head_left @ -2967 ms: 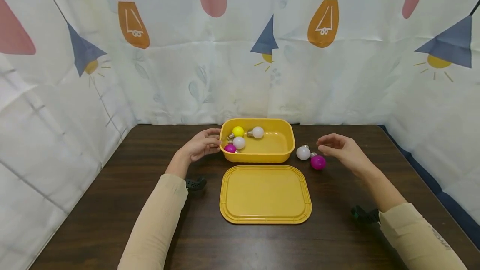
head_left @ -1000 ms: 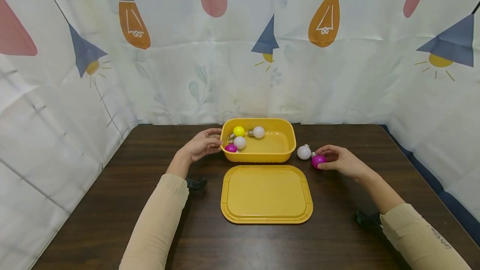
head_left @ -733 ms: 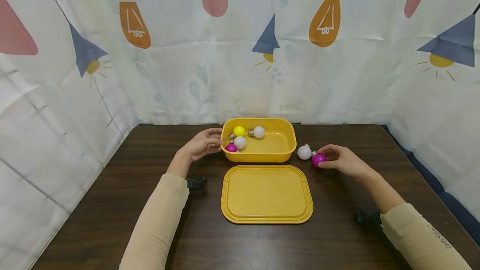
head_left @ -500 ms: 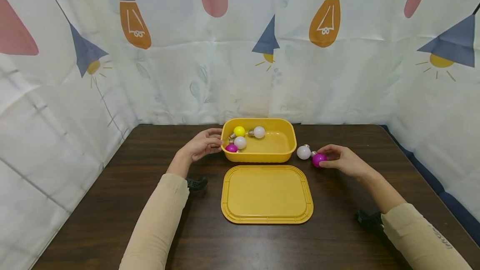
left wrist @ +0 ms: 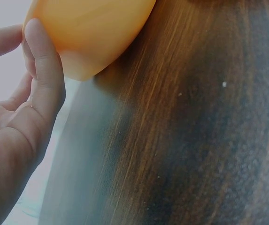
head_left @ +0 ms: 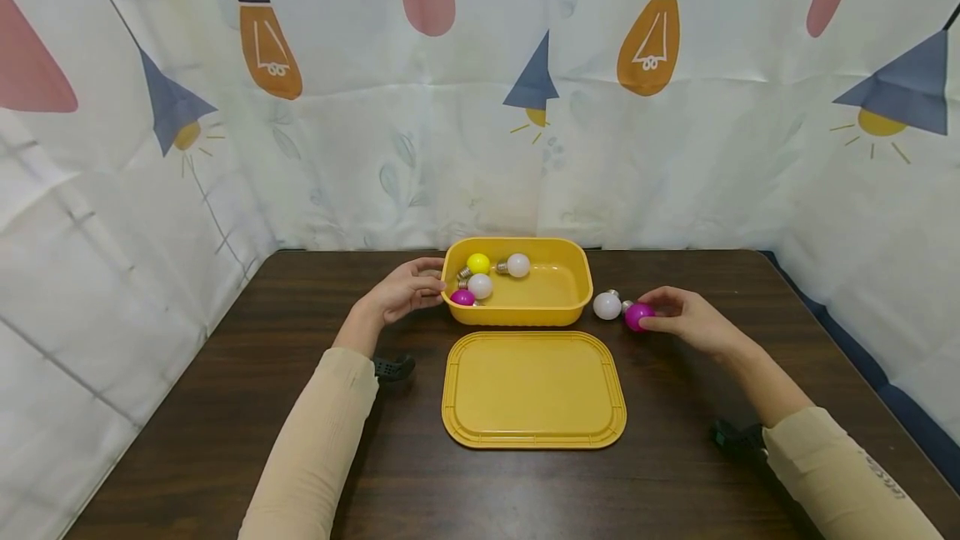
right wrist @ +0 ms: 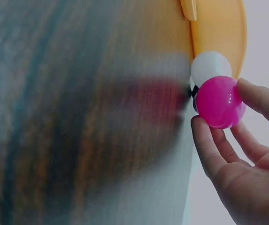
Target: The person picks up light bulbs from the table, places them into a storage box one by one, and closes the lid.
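My right hand (head_left: pixel 686 319) pinches a magenta light bulb (right wrist: pixel 216 103) between thumb and fingers, to the right of the yellow box (head_left: pixel 525 317). Just left of it, a white light bulb (head_left: pixel 607 305) lies on the table. My left hand (head_left: pixel 405 290) holds the left end of the box, its thumb (left wrist: pixel 42 47) against the outer wall near the rim. Inside the box, toward the left, lie a yellow bulb (head_left: pixel 477 263), two white bulbs, one more central (head_left: pixel 518 265), and another magenta bulb (head_left: pixel 462 297).
A flat yellow lid (head_left: pixel 534 390) lies on the dark wooden table (head_left: pixel 225 407) in front of the box. A white curtain (head_left: pixel 337 165) printed with lamps hangs behind the table's far edge and along both sides.
My right hand has come down and left onto the magenta bulb and taken hold of it. Very lately the bulb has shifted slightly upward in view. The left hand stays at the box.
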The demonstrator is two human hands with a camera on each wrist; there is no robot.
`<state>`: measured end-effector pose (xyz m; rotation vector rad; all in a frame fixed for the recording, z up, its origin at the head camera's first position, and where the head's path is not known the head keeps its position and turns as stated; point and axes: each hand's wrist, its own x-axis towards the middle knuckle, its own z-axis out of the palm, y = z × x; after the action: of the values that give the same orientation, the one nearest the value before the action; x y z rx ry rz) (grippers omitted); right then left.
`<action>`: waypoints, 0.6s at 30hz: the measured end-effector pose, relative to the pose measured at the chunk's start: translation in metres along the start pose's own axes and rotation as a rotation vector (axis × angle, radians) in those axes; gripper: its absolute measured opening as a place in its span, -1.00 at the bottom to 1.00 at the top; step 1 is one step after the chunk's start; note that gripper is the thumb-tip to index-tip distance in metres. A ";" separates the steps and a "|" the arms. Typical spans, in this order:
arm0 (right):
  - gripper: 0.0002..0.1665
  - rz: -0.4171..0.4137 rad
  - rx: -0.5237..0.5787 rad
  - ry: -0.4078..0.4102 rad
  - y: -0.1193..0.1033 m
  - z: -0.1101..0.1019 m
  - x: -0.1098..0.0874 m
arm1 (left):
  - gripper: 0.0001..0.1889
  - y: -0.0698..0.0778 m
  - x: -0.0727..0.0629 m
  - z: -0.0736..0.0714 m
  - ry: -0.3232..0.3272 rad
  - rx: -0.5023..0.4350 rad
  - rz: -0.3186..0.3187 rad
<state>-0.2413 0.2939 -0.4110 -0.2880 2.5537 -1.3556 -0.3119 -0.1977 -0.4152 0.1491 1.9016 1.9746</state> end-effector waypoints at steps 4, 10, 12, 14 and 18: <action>-0.35 0.000 0.008 0.017 -0.002 -0.001 -0.001 | -0.40 0.000 0.000 0.000 0.004 -0.001 -0.002; -0.34 0.009 0.034 0.034 -0.003 -0.002 -0.001 | -0.40 0.000 0.000 0.000 0.000 -0.001 0.003; -0.34 0.012 0.044 0.036 -0.002 -0.003 -0.001 | -0.39 0.000 0.000 0.000 -0.006 0.005 0.006; -0.34 0.010 0.056 0.036 -0.002 -0.003 0.000 | -0.38 0.000 0.000 0.000 -0.013 0.009 0.009; -0.33 0.006 0.070 0.040 -0.003 -0.005 0.000 | -0.38 0.000 0.000 0.000 -0.021 0.006 0.010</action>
<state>-0.2425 0.2957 -0.4057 -0.2429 2.5300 -1.4593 -0.3116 -0.1978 -0.4148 0.1811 1.8980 1.9663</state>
